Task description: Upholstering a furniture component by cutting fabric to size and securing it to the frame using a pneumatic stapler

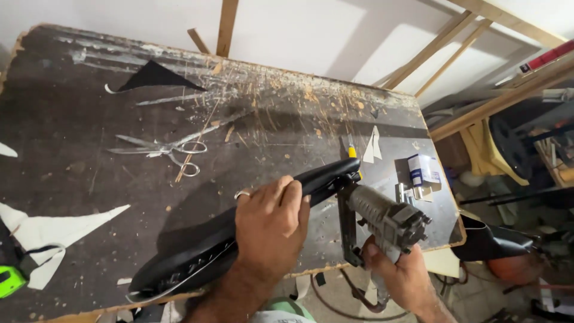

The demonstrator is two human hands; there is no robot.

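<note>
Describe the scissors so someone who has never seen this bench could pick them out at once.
Start at the dark, scratched worktable that fills most of the view. On its far left-centre, beyond the left hand gripping the long black padded piece, lie the scissors, flat and apart from both hands. They are the only bare-metal thing there, with two loop handles, unlike the white scraps around them.

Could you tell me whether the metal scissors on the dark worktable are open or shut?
Open: the metal scissors lie flat on the worktable, blades spread apart toward the left.
</note>
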